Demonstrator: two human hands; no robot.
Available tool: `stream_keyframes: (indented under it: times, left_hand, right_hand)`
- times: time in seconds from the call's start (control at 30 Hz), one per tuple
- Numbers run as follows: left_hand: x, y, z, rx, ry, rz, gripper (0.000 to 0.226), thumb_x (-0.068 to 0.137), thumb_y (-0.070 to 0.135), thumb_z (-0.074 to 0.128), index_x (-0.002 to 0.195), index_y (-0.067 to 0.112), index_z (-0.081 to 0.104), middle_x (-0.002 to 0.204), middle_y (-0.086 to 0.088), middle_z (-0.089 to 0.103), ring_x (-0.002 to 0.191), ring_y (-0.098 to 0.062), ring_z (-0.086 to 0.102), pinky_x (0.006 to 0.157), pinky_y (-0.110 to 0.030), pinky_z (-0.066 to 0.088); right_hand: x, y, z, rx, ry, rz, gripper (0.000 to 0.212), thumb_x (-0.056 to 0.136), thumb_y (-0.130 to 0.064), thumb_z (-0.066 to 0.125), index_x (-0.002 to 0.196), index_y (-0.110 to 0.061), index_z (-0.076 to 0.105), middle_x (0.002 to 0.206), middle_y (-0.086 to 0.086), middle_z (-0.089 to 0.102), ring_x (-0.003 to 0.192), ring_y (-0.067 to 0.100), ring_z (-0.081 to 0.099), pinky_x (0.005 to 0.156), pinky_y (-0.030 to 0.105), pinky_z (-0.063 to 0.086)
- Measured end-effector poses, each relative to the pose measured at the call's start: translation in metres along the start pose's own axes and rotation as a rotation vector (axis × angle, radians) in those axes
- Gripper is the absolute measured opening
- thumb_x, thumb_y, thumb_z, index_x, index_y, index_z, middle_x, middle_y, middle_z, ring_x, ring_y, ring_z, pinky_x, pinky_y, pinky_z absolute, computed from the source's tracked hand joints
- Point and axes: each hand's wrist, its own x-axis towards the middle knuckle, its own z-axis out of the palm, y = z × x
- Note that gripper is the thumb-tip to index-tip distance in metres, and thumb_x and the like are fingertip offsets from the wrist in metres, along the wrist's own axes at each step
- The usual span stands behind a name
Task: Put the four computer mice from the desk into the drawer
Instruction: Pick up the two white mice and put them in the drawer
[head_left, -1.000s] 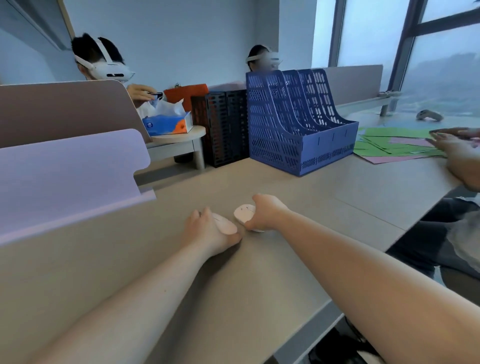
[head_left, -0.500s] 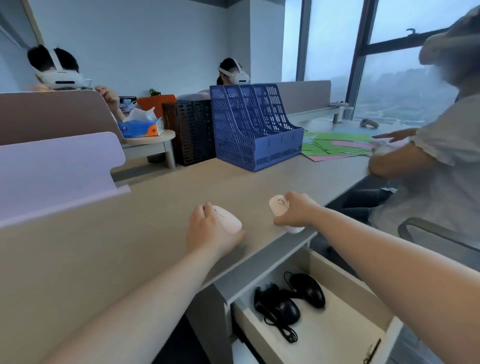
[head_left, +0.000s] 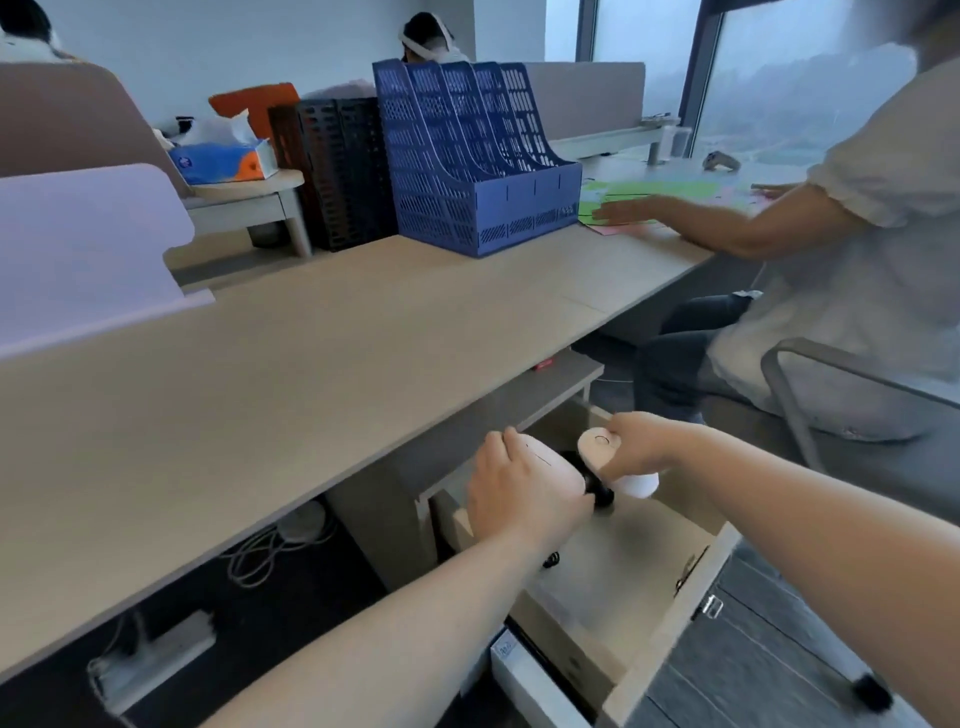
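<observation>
While both hands are hovering over the open drawer (head_left: 670, 618), the left hand (head_left: 524, 493) is cupping a pale mouse (head_left: 545, 460) and the right hand's (head_left: 641, 447) fingers are pinching another (head_left: 605, 447) by its sides; light, smooth shells are likely suiting side grips.

You've got a pale pink mouse (head_left: 545, 460) and a white mouse (head_left: 602, 448) held above the open drawer (head_left: 670, 618) — black mice (head_left: 600, 491) lie inside it, mostly hidden beneath them.

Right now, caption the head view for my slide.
Both hands, left and right, each hold a pale mouse above the open drawer.
</observation>
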Motion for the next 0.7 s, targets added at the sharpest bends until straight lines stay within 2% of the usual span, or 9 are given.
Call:
stream_keyframes:
  times: [0.2, 0.3, 0.47, 0.6, 0.7]
  left_hand:
    - [-0.014, -0.008, 0.053, 0.179, -0.231, -0.095, 0.088, 0.060, 0.067, 0.062, 0.127, 0.016, 0.039, 0.132, -0.002, 0.043, 0.126, -0.024, 0.034, 0.099, -0.038, 0.033]
    - [-0.011, -0.006, 0.069, 0.206, -0.300, -0.081, 0.096, 0.058, 0.067, 0.064, 0.132, 0.014, 0.036, 0.131, -0.003, 0.041, 0.123, -0.025, 0.034, 0.098, -0.038, 0.034]
    - [0.004, -0.004, 0.088, 0.207, -0.331, -0.071, 0.098, 0.058, 0.060, 0.069, 0.135, 0.014, 0.032, 0.132, -0.002, 0.038, 0.125, -0.024, 0.034, 0.100, -0.035, 0.033]
    - [0.008, -0.002, 0.101, 0.214, -0.377, -0.074, 0.099, 0.058, 0.058, 0.073, 0.135, 0.012, 0.031, 0.132, -0.003, 0.037, 0.125, -0.024, 0.035, 0.101, -0.034, 0.035]
    - [0.001, 0.001, 0.110, 0.243, -0.408, -0.083, 0.107, 0.053, 0.063, 0.074, 0.135, 0.010, 0.030, 0.132, -0.005, 0.037, 0.126, -0.024, 0.035, 0.102, -0.035, 0.036]
  right_hand:
    - [0.017, 0.019, 0.024, -0.134, -0.132, 0.039, 0.073, 0.063, -0.035, 0.076, 0.127, -0.011, 0.053, 0.120, 0.006, 0.059, 0.106, 0.026, 0.061, 0.086, 0.037, 0.058]
    - [0.023, 0.025, 0.035, -0.160, -0.173, 0.043, 0.071, 0.066, -0.033, 0.075, 0.130, -0.010, 0.052, 0.122, 0.007, 0.060, 0.105, 0.026, 0.063, 0.083, 0.037, 0.060]
    - [0.032, 0.032, 0.048, -0.201, -0.240, 0.049, 0.066, 0.066, -0.033, 0.075, 0.124, -0.010, 0.055, 0.115, 0.007, 0.064, 0.097, 0.025, 0.068, 0.081, 0.038, 0.060]
    - [0.036, 0.038, 0.053, -0.212, -0.274, 0.053, 0.067, 0.068, -0.032, 0.077, 0.126, -0.013, 0.049, 0.119, 0.007, 0.060, 0.101, 0.026, 0.066, 0.087, 0.041, 0.058]
    - [0.040, 0.040, 0.059, -0.221, -0.289, 0.042, 0.067, 0.068, -0.029, 0.078, 0.127, -0.013, 0.050, 0.121, 0.007, 0.060, 0.103, 0.026, 0.065, 0.085, 0.038, 0.059]
